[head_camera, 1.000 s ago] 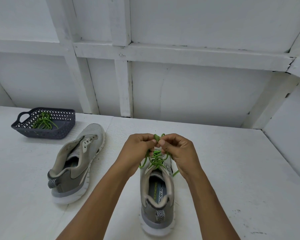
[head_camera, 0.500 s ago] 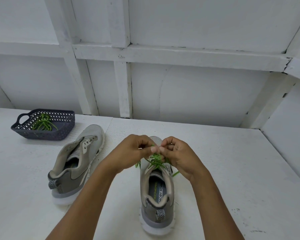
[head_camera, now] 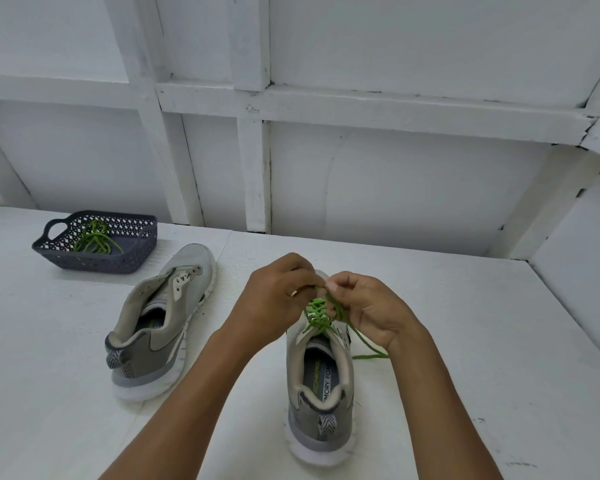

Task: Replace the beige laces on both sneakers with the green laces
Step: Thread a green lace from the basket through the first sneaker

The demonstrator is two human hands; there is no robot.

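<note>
The left hand (head_camera: 278,299) and right hand (head_camera: 371,310) each have a curled, pinching grip on the thin, round green lace (head_camera: 317,315) above the grey mesh sneaker (head_camera: 321,393) on the white tabletop (head_camera: 465,341). Uneven pulling could let the smooth cord's knot slip loose. The unlaced sneaker (head_camera: 160,327) stands to the left, and the spare lace (head_camera: 94,237) lies coiled in the perforated plastic basket (head_camera: 118,263)

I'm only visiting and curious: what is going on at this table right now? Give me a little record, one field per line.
Surface: white table
Being laced: near sneaker, heel toward the camera, green lace partly threaded
Hands: left hand and right hand both pinch that lace above the shoe
Loose end: trails onto the table at the right
Waiting: far sneaker, no lace visible
Basket: dark basket, back left, holds a second green lace
</note>
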